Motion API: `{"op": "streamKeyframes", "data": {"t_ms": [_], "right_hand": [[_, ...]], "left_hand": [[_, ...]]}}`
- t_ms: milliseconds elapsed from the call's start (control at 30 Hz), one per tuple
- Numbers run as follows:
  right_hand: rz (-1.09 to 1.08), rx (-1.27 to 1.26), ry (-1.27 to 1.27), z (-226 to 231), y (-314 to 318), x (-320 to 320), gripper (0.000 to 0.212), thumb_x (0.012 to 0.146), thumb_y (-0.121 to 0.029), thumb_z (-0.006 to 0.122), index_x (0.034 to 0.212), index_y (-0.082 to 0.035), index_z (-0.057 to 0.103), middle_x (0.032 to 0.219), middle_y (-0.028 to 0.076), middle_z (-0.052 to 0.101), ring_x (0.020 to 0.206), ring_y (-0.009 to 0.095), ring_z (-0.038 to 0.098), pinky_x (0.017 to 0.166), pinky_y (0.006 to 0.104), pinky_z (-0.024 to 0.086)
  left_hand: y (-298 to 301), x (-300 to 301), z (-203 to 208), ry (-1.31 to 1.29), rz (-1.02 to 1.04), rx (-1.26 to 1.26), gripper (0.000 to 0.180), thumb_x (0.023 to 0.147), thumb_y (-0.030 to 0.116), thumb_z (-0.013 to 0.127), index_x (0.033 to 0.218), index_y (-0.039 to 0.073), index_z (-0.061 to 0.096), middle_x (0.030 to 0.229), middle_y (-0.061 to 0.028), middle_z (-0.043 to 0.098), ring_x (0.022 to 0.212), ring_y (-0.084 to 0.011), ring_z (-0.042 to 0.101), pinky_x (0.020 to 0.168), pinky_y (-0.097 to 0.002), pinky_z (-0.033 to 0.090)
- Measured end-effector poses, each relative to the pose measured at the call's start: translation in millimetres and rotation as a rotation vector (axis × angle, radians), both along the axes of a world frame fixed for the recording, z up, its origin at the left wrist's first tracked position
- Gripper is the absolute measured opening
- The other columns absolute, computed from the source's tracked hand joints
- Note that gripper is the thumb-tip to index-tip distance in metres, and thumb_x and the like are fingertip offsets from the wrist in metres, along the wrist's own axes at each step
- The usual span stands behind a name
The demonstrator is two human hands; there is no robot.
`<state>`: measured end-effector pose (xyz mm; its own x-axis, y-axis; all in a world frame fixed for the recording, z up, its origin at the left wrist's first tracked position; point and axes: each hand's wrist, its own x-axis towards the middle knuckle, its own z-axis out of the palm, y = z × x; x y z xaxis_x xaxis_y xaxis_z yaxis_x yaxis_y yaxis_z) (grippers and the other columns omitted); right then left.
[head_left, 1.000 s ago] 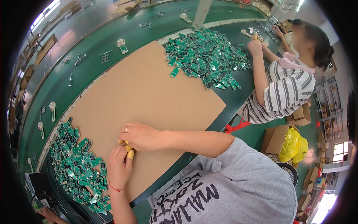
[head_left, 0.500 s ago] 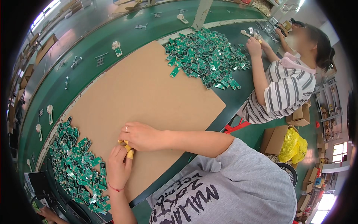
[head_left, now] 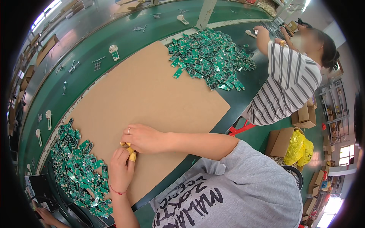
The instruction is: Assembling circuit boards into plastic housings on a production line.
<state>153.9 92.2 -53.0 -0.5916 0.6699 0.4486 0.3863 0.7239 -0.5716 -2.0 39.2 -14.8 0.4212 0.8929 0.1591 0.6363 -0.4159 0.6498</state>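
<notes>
Over a brown cardboard sheet [head_left: 152, 83], my two hands meet with fingertips together. My right hand [head_left: 142, 138], with a ring, comes in from the right, its fingers curled down. My left hand [head_left: 121, 165], with a red cord at the wrist, touches it from below, fingers bent in a pinch. Yellow wraps [head_left: 132, 156] cover some of the fingers. Anything between the fingertips is hidden. Just left of my left hand lies a heap of small green circuit boards [head_left: 81, 171].
A second heap of green circuit boards [head_left: 211, 57] lies at the sheet's far right. Beyond the sheet runs a green conveyor [head_left: 87, 45] carrying white handle-shaped parts [head_left: 114, 52] and metal frames [head_left: 98, 63]. At right, a co-worker in a striped shirt [head_left: 289, 79] sits near a cardboard box [head_left: 279, 142].
The parts on the conveyor have shifted slightly left and toward me. The co-worker at right has turned and stretched an arm toward the conveyor. My hands stay in nearly the same place.
</notes>
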Motion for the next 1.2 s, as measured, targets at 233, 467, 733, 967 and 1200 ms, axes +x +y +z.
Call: {"op": "streamKeyframes", "data": {"t_ms": [233,467,733,967,1200], "right_hand": [[0.008,-0.026,-0.015,1.5,0.0,1.5,0.017,0.068,-0.002,0.058,0.084,-0.006,0.06,0.083,0.007,0.056,0.081,0.023,0.052,0.074,0.0338,0.044],[-0.018,0.047,0.036,0.8,0.5,-1.2,0.009,0.069,-0.008,0.057,0.078,-0.006,0.058,0.078,0.007,0.056,0.078,0.024,0.053,0.071,0.034,0.044],[-0.002,-0.023,-0.004,-0.6,0.7,0.2,0.015,0.068,-0.002,0.057,0.082,-0.006,0.058,0.081,0.005,0.055,0.078,0.023,0.051,0.072,0.0341,0.043],[-0.002,-0.037,0.037,-0.1,-0.8,0.4,0.014,0.069,-0.001,0.056,0.082,-0.007,0.058,0.082,0.005,0.054,0.08,0.023,0.05,0.073,0.0336,0.043],[0.004,-0.059,0.009,0.3,-0.2,1.6,0.014,0.07,-0.001,0.056,0.083,-0.006,0.058,0.083,0.005,0.054,0.081,0.023,0.05,0.074,0.0334,0.043]], "left_hand": [[0.3,0.1,-1.4,-0.001,0.0,-0.009,0.008,0.073,-0.001,0.057,0.078,-0.004,0.053,0.078,-0.015,0.053,0.074,-0.0319,0.051,0.064,-0.0372,0.042],[0.7,-0.5,-0.5,-0.005,0.004,0.006,0.008,0.073,0.0,0.058,0.079,-0.003,0.054,0.079,-0.0149,0.053,0.075,-0.0317,0.051,0.064,-0.037,0.043],[1.1,-0.1,-0.1,0.01,-0.009,0.008,0.008,0.074,0.0,0.058,0.079,-0.003,0.054,0.079,-0.0147,0.053,0.075,-0.0318,0.051,0.064,-0.037,0.043],[0.4,0.6,0.2,-0.003,-0.009,0.022,0.008,0.074,0.001,0.058,0.079,-0.003,0.053,0.081,-0.0149,0.054,0.076,-0.0322,0.052,0.065,-0.0373,0.043],[0.6,0.9,0.1,0.009,0.0,-0.02,0.008,0.075,0.001,0.057,0.079,-0.003,0.053,0.082,-0.0154,0.055,0.078,-0.0324,0.052,0.067,-0.0374,0.043]]}}
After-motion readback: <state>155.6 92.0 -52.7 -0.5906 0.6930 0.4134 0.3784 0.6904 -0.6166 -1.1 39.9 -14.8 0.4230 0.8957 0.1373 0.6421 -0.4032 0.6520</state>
